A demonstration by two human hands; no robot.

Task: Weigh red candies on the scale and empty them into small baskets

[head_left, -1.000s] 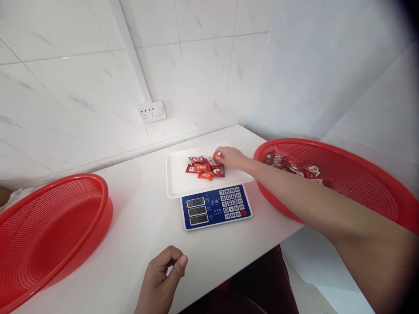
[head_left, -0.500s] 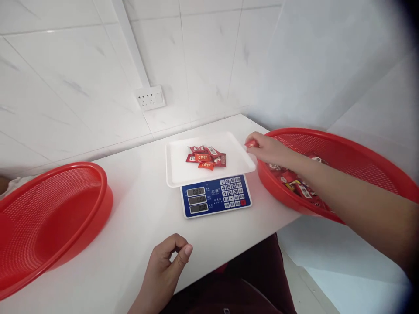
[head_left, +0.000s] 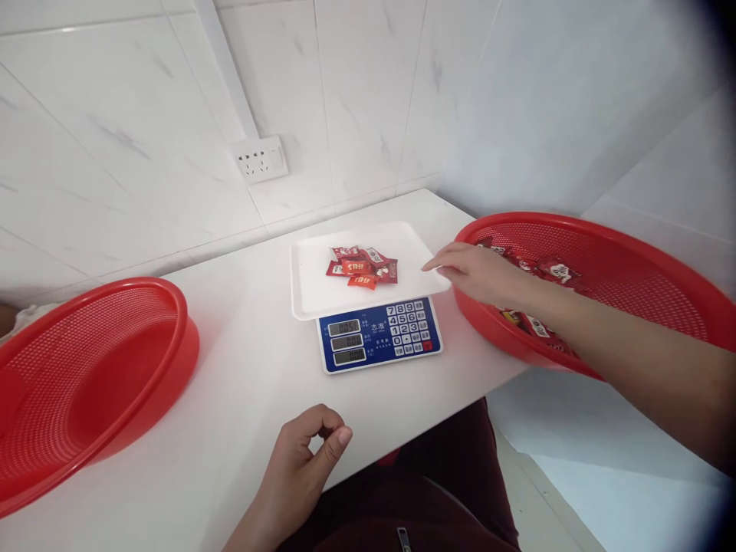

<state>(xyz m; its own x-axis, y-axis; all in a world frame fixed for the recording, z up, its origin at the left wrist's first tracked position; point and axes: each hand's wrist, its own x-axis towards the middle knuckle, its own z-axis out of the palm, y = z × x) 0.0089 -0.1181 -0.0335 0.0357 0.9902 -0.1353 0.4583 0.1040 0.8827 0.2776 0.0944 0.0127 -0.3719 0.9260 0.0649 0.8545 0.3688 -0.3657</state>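
Note:
My right hand (head_left: 480,270) reaches in from the right, over the rim of the right basket, fingertips at the right edge of the white weighing tray (head_left: 310,295). Its fingers are stretched forward and no packet shows in them. Small red wrapped packets (head_left: 362,267) lie in a loose pile mid-tray. Beneath the tray sits a blue digital scale (head_left: 379,337) with lit displays and a keypad. My left hand (head_left: 304,460) hovers at the table's front edge, fingers curled toward the thumb, with nothing visible in them.
A red mesh basket (head_left: 552,218) on the right holds more packets, partly hidden by my forearm. Another red basket (head_left: 172,360) stands at the left of the white table (head_left: 247,337). A tiled wall with a socket (head_left: 260,159) closes off the back.
The red packet pinched in my right hand is no longer visible there, and those fingers have straightened. The pile on the tray looks the same. My left hand has shifted slightly right.

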